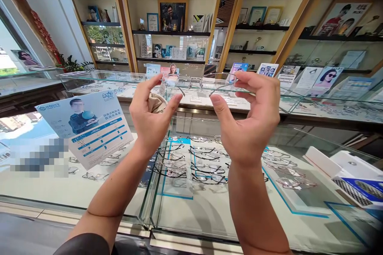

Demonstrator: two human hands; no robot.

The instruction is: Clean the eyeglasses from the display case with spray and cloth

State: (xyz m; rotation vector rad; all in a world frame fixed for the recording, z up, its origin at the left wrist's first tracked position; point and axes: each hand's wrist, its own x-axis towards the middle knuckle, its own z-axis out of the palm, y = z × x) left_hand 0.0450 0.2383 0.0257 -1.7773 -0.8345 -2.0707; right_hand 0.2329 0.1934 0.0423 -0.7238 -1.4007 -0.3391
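- Thin-rimmed glasses are held up over the display case, appearing above its far edge.
- Left hand holds one side, cloth against its palm; right hand holds the other.
- Light, even pressure should suit so slight a frame.
- Their outline blurs into the background; fingers hide the ends; thumb contact is unclear.

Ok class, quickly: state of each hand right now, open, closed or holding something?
Left hand: holding one side of the glasses, plus a beige cloth.
Right hand: holding the other side.
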